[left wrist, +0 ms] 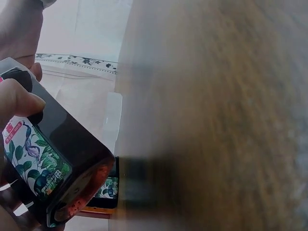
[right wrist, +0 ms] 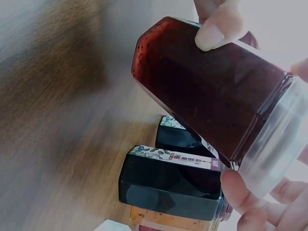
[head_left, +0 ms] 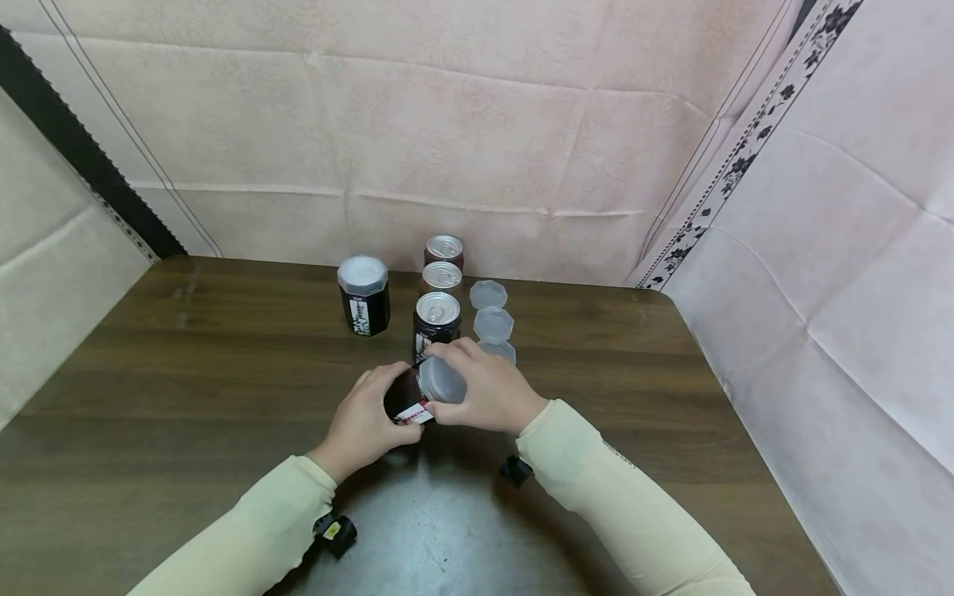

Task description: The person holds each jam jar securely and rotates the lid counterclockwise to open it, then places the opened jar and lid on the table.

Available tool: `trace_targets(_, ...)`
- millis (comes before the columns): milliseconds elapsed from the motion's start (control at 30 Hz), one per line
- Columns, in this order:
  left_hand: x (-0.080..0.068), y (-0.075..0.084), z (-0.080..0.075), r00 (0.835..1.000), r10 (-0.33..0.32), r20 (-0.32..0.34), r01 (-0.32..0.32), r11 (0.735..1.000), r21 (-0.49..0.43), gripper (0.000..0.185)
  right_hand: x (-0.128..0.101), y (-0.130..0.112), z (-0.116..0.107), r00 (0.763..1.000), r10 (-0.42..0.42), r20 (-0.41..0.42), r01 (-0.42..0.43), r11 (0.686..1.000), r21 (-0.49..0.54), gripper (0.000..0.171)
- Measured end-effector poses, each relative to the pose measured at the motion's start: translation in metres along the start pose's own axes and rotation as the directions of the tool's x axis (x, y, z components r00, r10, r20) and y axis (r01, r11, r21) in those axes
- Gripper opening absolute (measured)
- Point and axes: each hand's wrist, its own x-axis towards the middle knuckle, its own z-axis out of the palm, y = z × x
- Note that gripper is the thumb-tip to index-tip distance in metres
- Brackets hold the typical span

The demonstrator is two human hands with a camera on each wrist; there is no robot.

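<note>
Between the two hands a dark red jar [head_left: 403, 396] is held tilted above the table, its translucent plastic lid [head_left: 445, 381] towards the right. My left hand [head_left: 363, 424] grips the jar's body, the thumb on its flat side and label. On the lid lie the curled fingers and thumb of my right hand [head_left: 492, 391]. In the right wrist view the lid [right wrist: 275, 139] covers the jar's end; whether it is loose cannot be told. Just behind the hands, a dark jar [head_left: 437, 318] with a metal pull-tab top stands without a plastic lid.
Behind that jar stand two more pull-tab jars [head_left: 442, 276] [head_left: 444, 247] in a line. To their right lie three translucent lids [head_left: 493, 324] in a column. A lidded dark jar [head_left: 363, 303] stands to the left. A cloth-covered wall [head_left: 447, 149] borders the wooden table [head_left: 224, 372] at the back.
</note>
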Motion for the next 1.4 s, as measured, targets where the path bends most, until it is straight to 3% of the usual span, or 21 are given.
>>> trace_targets(667,-0.001,0.000,0.000,0.999,-0.005,0.032,0.006,1.000,-0.013,0.073,-0.003,0.005,0.003,0.996,-0.079,-0.038,0.079,0.997,-0.012,0.065)
trace_targets(1400,0.003,-0.004,-0.012,0.990,0.009,0.143,-0.003,0.999,-0.038,0.076,-0.006,0.007,0.004,0.991,-0.133,-0.013,0.133,0.990,0.038,0.062)
